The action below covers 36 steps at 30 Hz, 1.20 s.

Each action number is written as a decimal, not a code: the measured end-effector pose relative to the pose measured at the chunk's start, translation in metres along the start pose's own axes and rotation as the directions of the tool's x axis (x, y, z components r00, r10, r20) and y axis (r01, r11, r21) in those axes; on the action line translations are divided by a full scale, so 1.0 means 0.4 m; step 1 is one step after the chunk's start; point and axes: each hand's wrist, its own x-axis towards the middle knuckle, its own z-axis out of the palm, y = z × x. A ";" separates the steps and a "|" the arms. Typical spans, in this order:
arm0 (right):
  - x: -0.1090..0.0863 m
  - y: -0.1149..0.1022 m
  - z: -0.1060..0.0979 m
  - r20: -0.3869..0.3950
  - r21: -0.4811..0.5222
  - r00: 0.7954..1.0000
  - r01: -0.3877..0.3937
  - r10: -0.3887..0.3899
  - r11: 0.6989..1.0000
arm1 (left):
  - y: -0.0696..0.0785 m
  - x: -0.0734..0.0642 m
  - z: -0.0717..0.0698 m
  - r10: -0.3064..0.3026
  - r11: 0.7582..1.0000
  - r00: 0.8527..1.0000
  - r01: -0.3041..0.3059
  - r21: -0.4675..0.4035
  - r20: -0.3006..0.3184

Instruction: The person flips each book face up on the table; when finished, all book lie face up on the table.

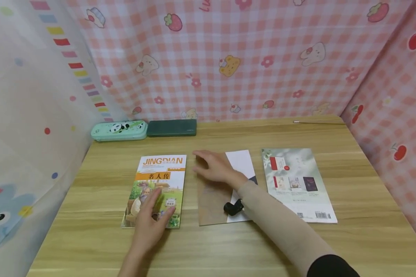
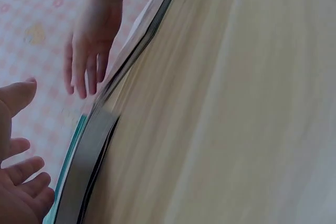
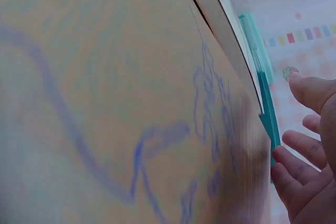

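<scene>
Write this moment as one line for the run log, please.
left hand: over JINGDIAN book; right hand: over brown-and-white book; contact: unclear; pale book: barcode side up; panda case: beside dark green case

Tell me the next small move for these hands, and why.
Probably bring the right hand left to the near side edge of the JINGDIAN book: in the head view its fingers point that way and end just short of that edge, the left hand is over the same book, and neither hand grips anything.
</scene>
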 end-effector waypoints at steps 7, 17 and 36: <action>-0.024 0.032 -0.037 -0.024 0.026 0.999 -0.024 0.025 0.999 | 0.028 -0.005 0.052 0.016 0.992 0.999 -0.010 -0.125 0.046; -0.067 0.072 -0.083 -0.071 0.039 0.995 -0.072 0.075 0.997 | 0.058 -0.016 0.097 0.039 0.993 0.994 -0.026 -0.118 0.103; -0.140 0.175 -0.170 -0.202 -0.070 0.976 -0.100 0.084 0.993 | 0.091 -0.033 0.168 0.121 0.991 0.949 -0.099 -0.089 0.291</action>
